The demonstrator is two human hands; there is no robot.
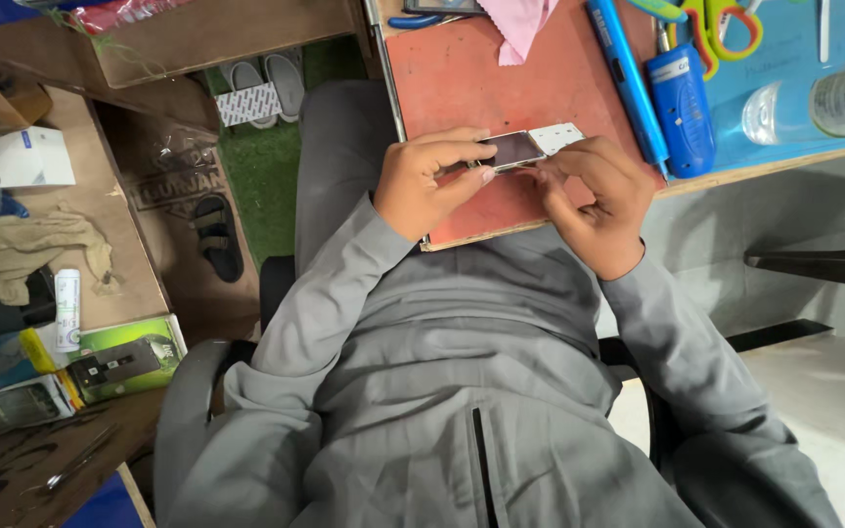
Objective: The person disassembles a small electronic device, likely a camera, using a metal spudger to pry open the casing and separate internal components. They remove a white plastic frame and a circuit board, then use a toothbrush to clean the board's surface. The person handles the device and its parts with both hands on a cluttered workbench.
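Observation:
A small phone (513, 150) with a dark screen lies on a red work mat (462, 78) at the near edge of the bench. My left hand (427, 181) pinches its left end between thumb and fingers. My right hand (594, 200) rests at the phone's right end, fingertips touching its lower edge. A small white flat part (557, 136) lies just beyond the phone on the mat. Grey sleeves cover both my arms.
A blue pen-shaped tool (626, 78), a blue cylindrical tool (682, 108), scissors (726, 24), a clear bottle (823, 103) and a pink cloth (520, 24) lie on the bench. At left, a wooden shelf holds boxes (124, 357), a white tube (67, 308) and rags (26, 249). Sandals (217, 235) lie on the floor.

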